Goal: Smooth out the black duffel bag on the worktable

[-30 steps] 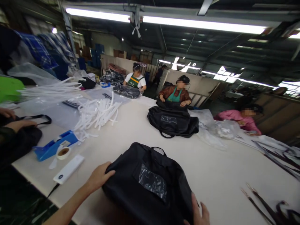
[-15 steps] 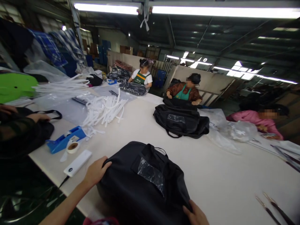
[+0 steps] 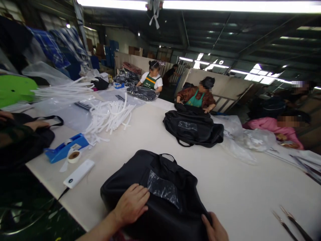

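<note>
A black duffel bag lies on the table in front of me, with a clear plastic pocket and a strap loop at its far side. My left hand rests on the top of the bag, just left of the pocket; its fingers are bent and pressed together on the fabric. At the bag's right side, my right hand grips the edge, thumb on the near face. The lower part of the bag runs out of view.
Left of the bag lie a white power bank with a cable, a tape roll and a blue tape dispenser. White tubes are piled beyond. Another black bag lies before a co-worker. Thin tools lie right.
My left hand has moved from the bag's left corner rightward onto its top. My right hand still holds the right edge. The bag's top has flattened slightly.
</note>
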`<state>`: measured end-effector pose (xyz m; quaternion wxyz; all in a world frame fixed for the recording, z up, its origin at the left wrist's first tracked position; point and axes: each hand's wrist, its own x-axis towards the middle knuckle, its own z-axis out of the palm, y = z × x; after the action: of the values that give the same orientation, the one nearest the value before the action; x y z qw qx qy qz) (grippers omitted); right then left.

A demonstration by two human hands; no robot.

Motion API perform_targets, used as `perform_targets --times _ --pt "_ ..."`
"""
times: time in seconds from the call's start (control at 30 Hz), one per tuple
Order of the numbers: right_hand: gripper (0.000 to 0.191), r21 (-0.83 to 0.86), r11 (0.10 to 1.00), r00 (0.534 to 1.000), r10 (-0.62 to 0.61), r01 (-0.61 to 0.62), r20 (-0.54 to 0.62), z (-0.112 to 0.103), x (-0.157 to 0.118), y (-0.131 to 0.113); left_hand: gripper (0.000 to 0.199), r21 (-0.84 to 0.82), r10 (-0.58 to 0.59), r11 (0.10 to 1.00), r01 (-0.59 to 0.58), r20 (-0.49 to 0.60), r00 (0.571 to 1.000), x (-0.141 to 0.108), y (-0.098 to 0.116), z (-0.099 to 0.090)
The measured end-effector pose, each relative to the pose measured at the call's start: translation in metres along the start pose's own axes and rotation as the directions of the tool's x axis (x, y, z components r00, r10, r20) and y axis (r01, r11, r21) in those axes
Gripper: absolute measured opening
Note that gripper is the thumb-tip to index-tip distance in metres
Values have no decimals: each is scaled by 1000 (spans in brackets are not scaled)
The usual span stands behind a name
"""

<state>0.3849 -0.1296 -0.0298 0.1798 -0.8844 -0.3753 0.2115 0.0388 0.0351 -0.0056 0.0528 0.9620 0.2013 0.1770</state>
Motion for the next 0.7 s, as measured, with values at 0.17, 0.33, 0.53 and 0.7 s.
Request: perform_targets --times 0.17,0.33,0.53,0.7 --pt "61 -91 961 938 -275 261 -211 -14 -5 -55 35 34 0 999 -1 30 1000 40 -42 23" --pt "80 128 881 857 -473 456 205 -2 -29 -86 33 70 -9 998 6 47 999 64 -63 30" --pt "65 -119 941 923 -276 316 268 12 -24 -67 32 40 17 999 -19 65 998 63 -54 26" --pt "37 -315 895 929 -224 315 293 3 -2 -78 74 -53 93 995 -87 135 986 59 -22 21"
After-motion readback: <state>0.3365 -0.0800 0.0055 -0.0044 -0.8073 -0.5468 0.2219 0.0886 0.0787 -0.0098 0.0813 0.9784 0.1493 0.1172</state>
